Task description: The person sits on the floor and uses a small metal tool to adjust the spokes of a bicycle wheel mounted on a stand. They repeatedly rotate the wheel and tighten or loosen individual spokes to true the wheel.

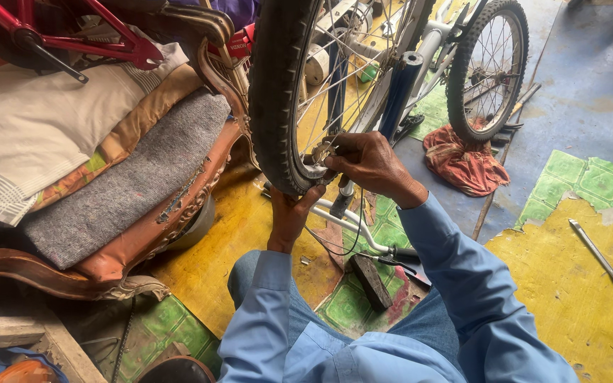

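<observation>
An upturned bicycle stands in front of me, its near wheel [278, 92] with a black tyre at the centre. My left hand [291, 216] grips the tyre from below at its lowest part. My right hand [367, 163] reaches to the rim just above, its fingers pinched on a small metal tool [323, 150] among the spokes. Both arms wear light blue sleeves. The far wheel [487, 67] stands behind to the right.
A carved wooden chair [143, 234] piled with cushions and cloth stands at left, a red bike frame [72, 39] on top. A red rag [462, 163] lies under the far wheel. A metal rod [595, 252] lies on the yellow floor at right, a dark block [372, 280] by my knees.
</observation>
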